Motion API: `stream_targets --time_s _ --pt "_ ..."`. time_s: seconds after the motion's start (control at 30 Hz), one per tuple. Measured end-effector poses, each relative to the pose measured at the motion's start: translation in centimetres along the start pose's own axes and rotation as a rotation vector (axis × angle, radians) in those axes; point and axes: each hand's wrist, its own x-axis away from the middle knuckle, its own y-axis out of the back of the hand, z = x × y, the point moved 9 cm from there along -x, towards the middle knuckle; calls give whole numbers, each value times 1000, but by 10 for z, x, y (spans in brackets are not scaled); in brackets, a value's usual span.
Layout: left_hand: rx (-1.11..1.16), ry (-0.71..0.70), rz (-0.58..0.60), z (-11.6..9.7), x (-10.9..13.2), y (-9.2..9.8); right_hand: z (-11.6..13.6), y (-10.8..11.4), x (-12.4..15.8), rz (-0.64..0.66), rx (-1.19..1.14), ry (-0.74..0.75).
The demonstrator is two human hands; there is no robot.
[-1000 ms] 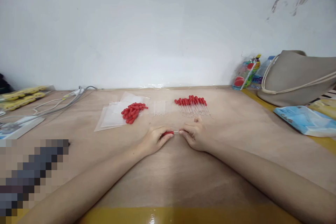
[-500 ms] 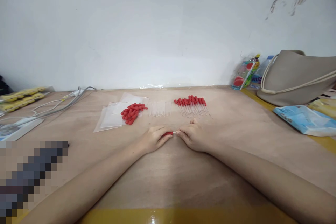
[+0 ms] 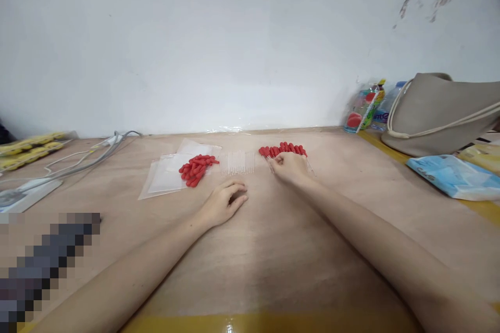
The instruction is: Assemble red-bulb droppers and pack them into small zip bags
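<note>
My right hand (image 3: 289,167) is over the row of red-bulbed droppers (image 3: 291,147), fingers pinched on the thin clear tube of a dropper (image 3: 264,151) at the row's left end. The hand hides part of the row's tubes. My left hand (image 3: 226,203) rests on the table, thumb and fingers apart, with nothing between them. Beyond it lie several thin clear tubes (image 3: 237,162) side by side, without bulbs. To their left is a heap of loose red rubber bulbs (image 3: 196,170), partly on clear plastic bags (image 3: 166,179).
Cables (image 3: 103,152) and yellow packs (image 3: 31,148) lie at the left, with a pixelated dark object (image 3: 50,265) nearer me. Drink bottles (image 3: 361,109), a grey bag (image 3: 445,109) and a blue packet (image 3: 455,174) stand or lie at the right. A white wall (image 3: 234,47) closes the back.
My hands have parted. The right hand moved away from me to the dropper row, carrying the dropper. My left hand let go of the red bulb and its fingers opened.
</note>
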Motion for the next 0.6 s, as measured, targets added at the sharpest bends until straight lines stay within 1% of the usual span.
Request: stream_targets --time_s 0.13,0.27,0.43,0.6 --pt "3 -15 1 -1 0 0 7 -19 -19 -1 132 -48" --pt "9 -19 1 -1 0 0 12 -33 -25 18 192 -94" --pt "5 -17 1 -1 0 -1 14 -42 -26 52 182 -117" --pt "5 -9 2 -1 1 0 9 -41 -27 34 198 -117"
